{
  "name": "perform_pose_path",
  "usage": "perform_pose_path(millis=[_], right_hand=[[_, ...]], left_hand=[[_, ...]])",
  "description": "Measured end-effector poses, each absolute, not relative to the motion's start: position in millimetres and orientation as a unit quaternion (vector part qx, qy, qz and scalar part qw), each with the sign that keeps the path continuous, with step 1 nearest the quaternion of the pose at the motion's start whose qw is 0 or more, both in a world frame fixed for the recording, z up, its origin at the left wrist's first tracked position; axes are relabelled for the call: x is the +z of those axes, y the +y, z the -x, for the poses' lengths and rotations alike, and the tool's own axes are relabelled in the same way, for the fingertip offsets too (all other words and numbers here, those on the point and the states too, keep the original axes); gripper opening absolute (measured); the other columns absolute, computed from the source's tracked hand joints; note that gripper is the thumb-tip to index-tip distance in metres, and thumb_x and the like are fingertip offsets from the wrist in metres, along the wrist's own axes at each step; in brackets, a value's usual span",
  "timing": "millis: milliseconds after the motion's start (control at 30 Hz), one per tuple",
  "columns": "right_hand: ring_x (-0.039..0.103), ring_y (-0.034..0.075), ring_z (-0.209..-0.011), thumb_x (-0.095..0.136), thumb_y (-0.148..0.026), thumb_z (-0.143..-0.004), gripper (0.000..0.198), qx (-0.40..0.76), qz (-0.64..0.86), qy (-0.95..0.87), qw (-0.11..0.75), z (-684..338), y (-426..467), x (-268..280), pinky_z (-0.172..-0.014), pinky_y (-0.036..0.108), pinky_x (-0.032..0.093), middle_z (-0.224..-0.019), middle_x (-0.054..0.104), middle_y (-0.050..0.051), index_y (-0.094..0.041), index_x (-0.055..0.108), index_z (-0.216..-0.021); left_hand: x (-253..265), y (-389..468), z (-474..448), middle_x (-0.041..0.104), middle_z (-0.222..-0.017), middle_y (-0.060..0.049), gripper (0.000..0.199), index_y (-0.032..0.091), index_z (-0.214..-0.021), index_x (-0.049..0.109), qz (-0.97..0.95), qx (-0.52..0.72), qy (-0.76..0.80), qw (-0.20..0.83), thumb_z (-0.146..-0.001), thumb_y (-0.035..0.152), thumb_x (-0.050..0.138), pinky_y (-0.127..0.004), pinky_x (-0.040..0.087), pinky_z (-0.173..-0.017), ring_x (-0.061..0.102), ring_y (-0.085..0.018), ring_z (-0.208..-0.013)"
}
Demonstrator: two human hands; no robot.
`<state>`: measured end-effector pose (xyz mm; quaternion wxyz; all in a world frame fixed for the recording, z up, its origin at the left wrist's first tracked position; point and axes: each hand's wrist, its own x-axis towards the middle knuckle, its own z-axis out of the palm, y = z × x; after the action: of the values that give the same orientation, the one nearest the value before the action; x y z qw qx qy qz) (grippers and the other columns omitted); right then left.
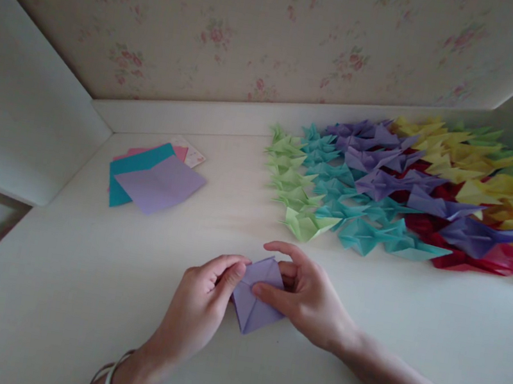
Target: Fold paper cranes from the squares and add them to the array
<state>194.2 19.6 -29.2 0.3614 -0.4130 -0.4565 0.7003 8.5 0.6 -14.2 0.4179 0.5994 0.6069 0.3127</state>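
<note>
one folded purple square [251, 311] sits over the near part of the worktop [227, 375], between my left hand [200, 300], pinching its left edge, and my right hand [310, 298], pinching the right side, thumb [272, 296] across the face, index finger [284, 248] lifted. i judge i'm mid-fold, lining up a crease; the next move seems to call for a steady left hold and firm thumb pressure. beyond lie loose sheets [162, 187] and, to the right, rows of folded paper figures [418, 182].
</note>
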Motion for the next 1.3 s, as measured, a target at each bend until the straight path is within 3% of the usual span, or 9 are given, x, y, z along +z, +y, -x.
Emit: perform_pose_path(millis=[100, 233, 467, 667, 867, 1067, 1300], right_hand=[[0.054, 0.012, -0.060, 0.074, -0.022, -0.078, 0.049, 0.694, 0.413, -0.464, 0.364, -194, 19, -31, -0.051, 0.021, 0.039, -0.070, 0.059, -0.006, -0.023, 0.048, -0.120], [0.046, 0.010, -0.054, 0.072, -0.022, -0.079, 0.046, 0.674, 0.423, -0.485, 0.364, -195, 19, -33, -0.046, 0.020, 0.032, -0.064, 0.052, -0.008, -0.024, 0.049, -0.118], [0.045, 0.010, -0.055, 0.069, -0.024, -0.085, 0.038, 0.547, 0.476, -0.596, 0.345, -195, 16, -42, -0.048, 0.021, 0.033, -0.065, 0.051, -0.007, -0.024, 0.054, -0.119], [0.062, 0.012, -0.066, 0.068, -0.016, -0.085, 0.034, 0.482, 0.471, -0.632, 0.384, -194, 14, -38, -0.059, 0.020, 0.048, -0.077, 0.067, -0.004, -0.024, 0.058, -0.116], [0.071, 0.017, -0.080, 0.066, -0.014, -0.087, 0.025, 0.354, 0.446, -0.706, 0.422, -196, 12, -35, -0.066, 0.024, 0.057, -0.095, 0.074, 0.003, -0.023, 0.064, -0.111], [0.070, 0.017, -0.088, 0.062, -0.004, -0.089, 0.038, 0.256, 0.329, -0.778, 0.470, -198, 7, -37, -0.077, 0.028, 0.058, -0.100, 0.074, 0.005, -0.024, 0.060, -0.121], [0.060, 0.027, -0.119, 0.074, -0.019, -0.084, 0.047, 0.346, 0.422, -0.677, 0.493, -200, 13, -35, -0.101, 0.042, 0.051, -0.125, 0.064, 0.010, -0.027, 0.057, -0.127]], left_hand=[[-15, 0, -9, 0.074, -0.078, -0.001, 0.033, 0.021, -0.104, 0.072, -0.603, 0.306, 0.608, 0.417, -0.097, 0.046, 0.051, -0.024, 0.050, -0.066, 0.069, -0.020, -0.080], [-15, -1, -11, 0.074, -0.090, -0.001, 0.024, 0.023, -0.103, 0.069, -0.626, 0.314, 0.592, 0.399, -0.098, 0.040, 0.052, -0.024, 0.051, -0.067, 0.068, -0.017, -0.079], [-21, -2, -11, 0.059, -0.095, -0.004, 0.003, 0.020, -0.097, 0.058, -0.707, 0.371, 0.542, 0.262, -0.095, 0.021, 0.057, -0.027, 0.051, -0.073, 0.060, -0.017, -0.087], [-20, -2, -10, 0.060, -0.097, -0.006, 0.019, 0.020, -0.108, 0.056, -0.739, 0.360, 0.538, 0.186, -0.090, 0.015, 0.063, -0.037, 0.049, -0.085, 0.057, -0.022, -0.095], [-21, -5, -10, 0.057, -0.105, -0.008, 0.040, 0.020, -0.127, 0.054, -0.771, 0.392, 0.486, 0.126, -0.089, 0.013, 0.066, -0.031, 0.054, -0.077, 0.060, -0.018, -0.088], [-20, -7, -9, 0.063, -0.092, -0.004, 0.027, 0.020, -0.116, 0.063, -0.781, 0.401, 0.450, 0.165, -0.091, 0.009, 0.064, -0.024, 0.055, -0.074, 0.065, -0.014, -0.082], [-9, -5, -4, 0.066, -0.093, -0.002, 0.017, 0.022, -0.101, 0.066, -0.708, 0.449, 0.501, 0.217, -0.091, 0.009, 0.061, -0.025, 0.054, -0.075, 0.065, -0.015, -0.085]])
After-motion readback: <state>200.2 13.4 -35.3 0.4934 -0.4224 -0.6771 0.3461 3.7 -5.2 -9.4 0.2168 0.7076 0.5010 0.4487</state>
